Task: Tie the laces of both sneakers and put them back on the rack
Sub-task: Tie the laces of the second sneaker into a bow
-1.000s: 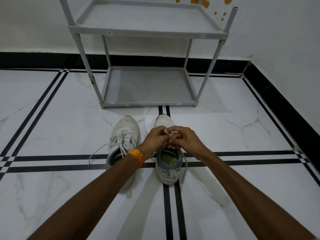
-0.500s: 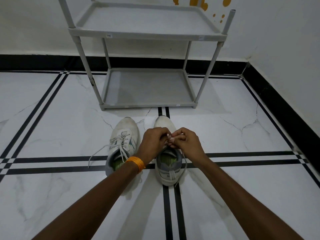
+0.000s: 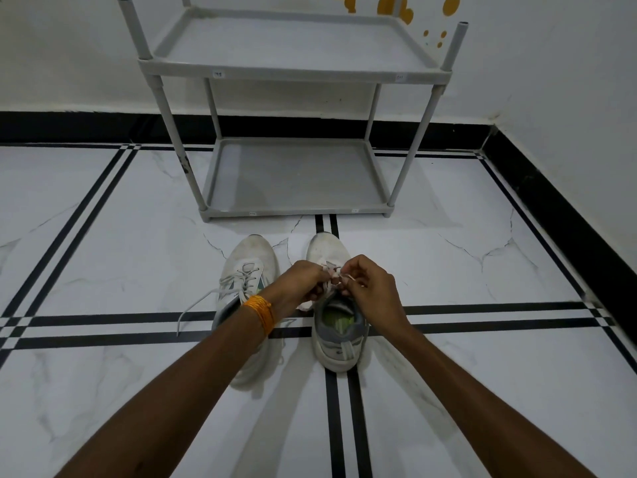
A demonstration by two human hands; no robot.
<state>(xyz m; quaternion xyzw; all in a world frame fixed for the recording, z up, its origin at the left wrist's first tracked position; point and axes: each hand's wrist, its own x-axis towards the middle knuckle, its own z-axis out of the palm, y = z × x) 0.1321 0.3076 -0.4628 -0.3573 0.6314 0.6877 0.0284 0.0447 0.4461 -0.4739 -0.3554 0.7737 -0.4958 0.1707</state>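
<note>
Both hands, left hand, right hand, pinching seemingly right sneaker's laces, rack shelves bare

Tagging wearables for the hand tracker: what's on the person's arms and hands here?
Both forearms are bare to the frame edge, with no sleeves in view. The left hand has a band of orange thread wound several times around the wrist. The right hand shows no glove, watch or ring.
</note>
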